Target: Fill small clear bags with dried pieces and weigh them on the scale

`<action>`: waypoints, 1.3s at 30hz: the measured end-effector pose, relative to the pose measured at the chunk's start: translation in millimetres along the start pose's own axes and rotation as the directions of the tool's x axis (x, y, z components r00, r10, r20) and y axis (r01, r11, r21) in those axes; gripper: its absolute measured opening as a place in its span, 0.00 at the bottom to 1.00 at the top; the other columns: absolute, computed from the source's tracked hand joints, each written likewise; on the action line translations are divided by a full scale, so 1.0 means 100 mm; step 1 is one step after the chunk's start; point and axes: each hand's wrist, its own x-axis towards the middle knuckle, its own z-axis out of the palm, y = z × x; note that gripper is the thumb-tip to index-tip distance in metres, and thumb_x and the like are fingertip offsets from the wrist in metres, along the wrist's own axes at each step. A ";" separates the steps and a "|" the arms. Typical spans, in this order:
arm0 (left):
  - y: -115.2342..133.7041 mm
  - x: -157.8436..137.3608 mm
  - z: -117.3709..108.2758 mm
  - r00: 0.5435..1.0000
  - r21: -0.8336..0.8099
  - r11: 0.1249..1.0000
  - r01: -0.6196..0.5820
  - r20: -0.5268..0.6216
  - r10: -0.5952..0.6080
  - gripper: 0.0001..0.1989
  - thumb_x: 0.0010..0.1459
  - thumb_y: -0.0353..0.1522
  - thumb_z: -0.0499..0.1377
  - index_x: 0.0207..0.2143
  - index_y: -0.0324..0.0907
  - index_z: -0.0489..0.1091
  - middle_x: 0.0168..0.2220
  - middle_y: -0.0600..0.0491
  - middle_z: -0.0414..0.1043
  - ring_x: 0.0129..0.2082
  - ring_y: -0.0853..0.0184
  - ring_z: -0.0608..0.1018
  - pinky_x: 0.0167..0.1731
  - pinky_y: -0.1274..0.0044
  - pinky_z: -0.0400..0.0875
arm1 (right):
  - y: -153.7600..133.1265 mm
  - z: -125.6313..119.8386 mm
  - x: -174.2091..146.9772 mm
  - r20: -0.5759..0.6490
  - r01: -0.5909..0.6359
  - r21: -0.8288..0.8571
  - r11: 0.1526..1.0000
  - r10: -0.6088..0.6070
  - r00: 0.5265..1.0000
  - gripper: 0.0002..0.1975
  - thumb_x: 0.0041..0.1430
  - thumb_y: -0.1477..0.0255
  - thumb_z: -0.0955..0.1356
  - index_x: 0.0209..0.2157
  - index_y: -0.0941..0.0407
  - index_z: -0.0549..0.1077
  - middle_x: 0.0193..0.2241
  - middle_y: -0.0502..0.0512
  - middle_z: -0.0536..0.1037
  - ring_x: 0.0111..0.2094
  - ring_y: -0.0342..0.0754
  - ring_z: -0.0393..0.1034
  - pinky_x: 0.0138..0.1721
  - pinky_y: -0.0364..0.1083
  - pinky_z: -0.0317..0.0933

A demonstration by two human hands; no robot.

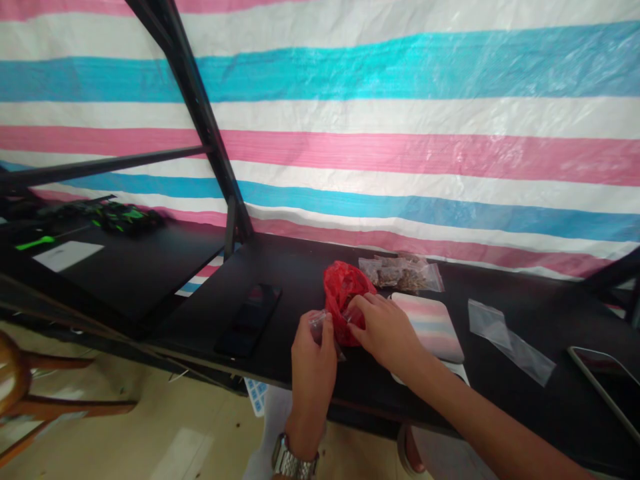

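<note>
My left hand [314, 347] is closed on a small clear zip bag [318, 320], its top pinched between thumb and fingers at the near left side of a red plastic bag [345, 277]. The red bag stands crumpled with its mouth facing me. My right hand [383, 330] reaches over from the right, its curled fingertips at the mouth of the red bag. What those fingertips grip, if anything, is too small to make out. Behind the red bag lie several clear zip bags [407, 275] with brownish dry pieces inside. A flat device with a shiny, reflective top [433, 323] sits beside my right hand.
Flat clear bags [510, 341] lie on the black table [300, 257] to the right, near a phone [613, 380]. A dark flat slab [249, 320] lies left. A black metal post [200, 113] rises before the striped sheet [400, 160]. A wooden stool [30, 380] stands lower left.
</note>
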 end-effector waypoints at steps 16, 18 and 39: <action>-0.03 0.05 0.11 0.998 0.071 0.997 -0.025 0.064 0.021 0.08 0.59 0.36 0.59 0.40 0.44 0.75 0.33 0.53 0.77 0.33 0.62 0.78 0.38 0.72 0.69 | 0.07 0.01 -0.03 -0.066 -0.126 -0.178 0.976 0.116 0.991 0.08 0.70 0.72 0.68 0.48 0.57 0.75 0.46 0.63 0.81 0.50 0.58 0.74 0.49 0.52 0.61; -0.02 0.06 0.10 0.998 0.107 0.994 -0.038 0.050 0.032 0.07 0.59 0.35 0.59 0.38 0.44 0.74 0.31 0.54 0.76 0.32 0.62 0.76 0.36 0.73 0.67 | 0.08 0.01 -0.03 -0.061 -0.129 -0.183 0.975 0.120 0.991 0.08 0.69 0.72 0.68 0.47 0.56 0.75 0.46 0.63 0.81 0.49 0.58 0.75 0.48 0.52 0.61; 0.04 0.06 0.09 0.993 -0.092 0.995 -0.024 0.114 0.035 0.07 0.60 0.36 0.59 0.37 0.43 0.73 0.28 0.57 0.75 0.28 0.66 0.76 0.31 0.78 0.68 | 0.05 0.02 -0.04 -0.035 -0.127 -0.097 0.987 0.124 0.992 0.06 0.69 0.71 0.68 0.45 0.56 0.77 0.45 0.61 0.83 0.47 0.58 0.76 0.47 0.52 0.61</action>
